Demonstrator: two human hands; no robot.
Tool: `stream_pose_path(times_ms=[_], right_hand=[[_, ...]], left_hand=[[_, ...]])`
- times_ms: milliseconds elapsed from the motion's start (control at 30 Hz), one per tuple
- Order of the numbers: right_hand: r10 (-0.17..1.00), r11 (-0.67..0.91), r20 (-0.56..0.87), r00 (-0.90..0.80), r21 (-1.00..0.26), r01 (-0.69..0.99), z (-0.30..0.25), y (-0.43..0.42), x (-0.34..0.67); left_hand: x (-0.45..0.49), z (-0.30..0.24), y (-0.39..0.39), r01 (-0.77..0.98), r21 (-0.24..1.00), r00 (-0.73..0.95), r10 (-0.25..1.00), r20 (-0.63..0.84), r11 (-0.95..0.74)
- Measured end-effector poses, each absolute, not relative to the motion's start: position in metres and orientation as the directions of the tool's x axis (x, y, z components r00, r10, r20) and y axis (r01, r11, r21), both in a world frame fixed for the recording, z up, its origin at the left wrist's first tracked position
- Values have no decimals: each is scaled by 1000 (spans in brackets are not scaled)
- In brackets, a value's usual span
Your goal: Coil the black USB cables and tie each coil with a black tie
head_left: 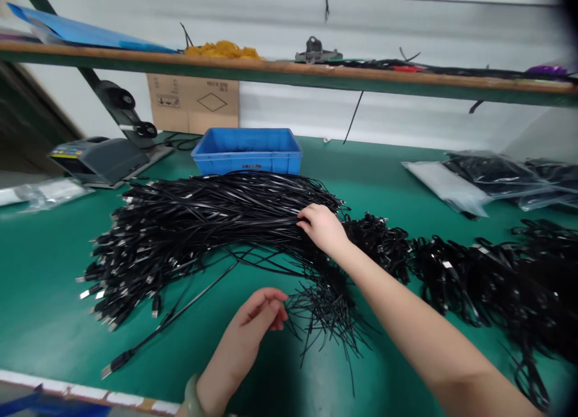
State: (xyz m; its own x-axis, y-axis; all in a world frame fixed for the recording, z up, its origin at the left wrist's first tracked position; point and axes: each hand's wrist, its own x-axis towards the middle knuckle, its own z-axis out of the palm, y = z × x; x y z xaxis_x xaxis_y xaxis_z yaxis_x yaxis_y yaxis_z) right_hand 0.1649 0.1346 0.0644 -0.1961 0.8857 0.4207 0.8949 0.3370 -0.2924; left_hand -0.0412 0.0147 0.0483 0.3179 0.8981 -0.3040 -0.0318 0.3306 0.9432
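A big bundle of black cables point(194, 224) with metal plugs lies fanned across the green table point(40, 296). My right hand point(321, 227) reaches onto the bundle's right end, fingers curled down into the cables and pinching some of them. My left hand point(257, 321) hovers near the front, fingers bent together beside a heap of thin black ties point(329, 311); whether it holds one is unclear. One loose cable point(167, 324) runs from the bundle toward the table's front edge.
Coiled black cables point(474, 272) pile up along the right. A blue bin point(247, 150) stands behind the bundle, a dark machine point(102, 158) at the back left, bagged cables point(492, 176) at the back right. A shelf point(289, 74) crosses overhead.
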Motion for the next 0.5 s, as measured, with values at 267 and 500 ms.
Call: stream_pose_path(times_ms=[267, 500], right_hand=[[849, 431, 443, -289, -263, 863, 83, 102, 173], [716, 600, 626, -309, -325, 731, 123, 12, 188]], left_hand=[[-56, 71, 29, 349, 918, 64, 982, 177, -188], [-30, 118, 42, 537, 509, 561, 735, 380, -673]])
